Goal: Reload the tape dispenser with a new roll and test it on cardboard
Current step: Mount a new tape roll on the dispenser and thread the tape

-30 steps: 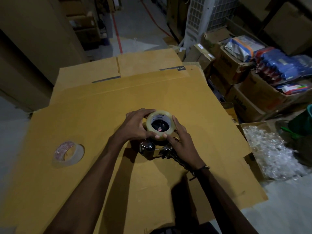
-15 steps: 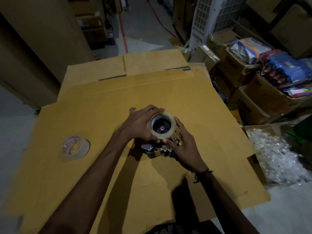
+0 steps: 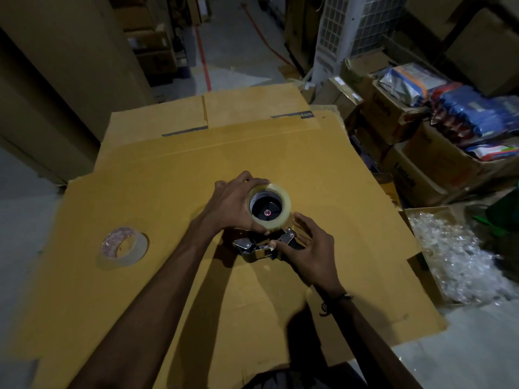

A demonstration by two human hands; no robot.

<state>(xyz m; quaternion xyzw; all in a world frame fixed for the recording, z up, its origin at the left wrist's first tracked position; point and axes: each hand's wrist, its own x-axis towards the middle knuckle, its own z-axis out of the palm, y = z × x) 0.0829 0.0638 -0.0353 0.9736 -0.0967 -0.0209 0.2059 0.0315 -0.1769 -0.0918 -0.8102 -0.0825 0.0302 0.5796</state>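
Observation:
A clear tape roll (image 3: 283, 202) sits on the black hub of the metal tape dispenser (image 3: 254, 247), which lies on a flat sheet of brown cardboard (image 3: 157, 276). My left hand (image 3: 233, 204) wraps the roll from the left, fingers over its top and bottom rim. My right hand (image 3: 307, 249) is below and right of the roll, its fingertips pinching the dispenser's metal front end. A second, thinner tape roll (image 3: 123, 247) with a reddish core lies flat on the cardboard to the left, apart from both hands.
Open cartons (image 3: 398, 113) with blue and white packets stand along the right. A box of clear plastic wrap (image 3: 455, 254) lies at the cardboard's right edge. A white cooler unit (image 3: 348, 32) stands behind, and tall brown panels (image 3: 56, 66) rise on the left.
My right hand has slid off the roll's rim down onto the dispenser's metal front. My left hand keeps its hold on the roll.

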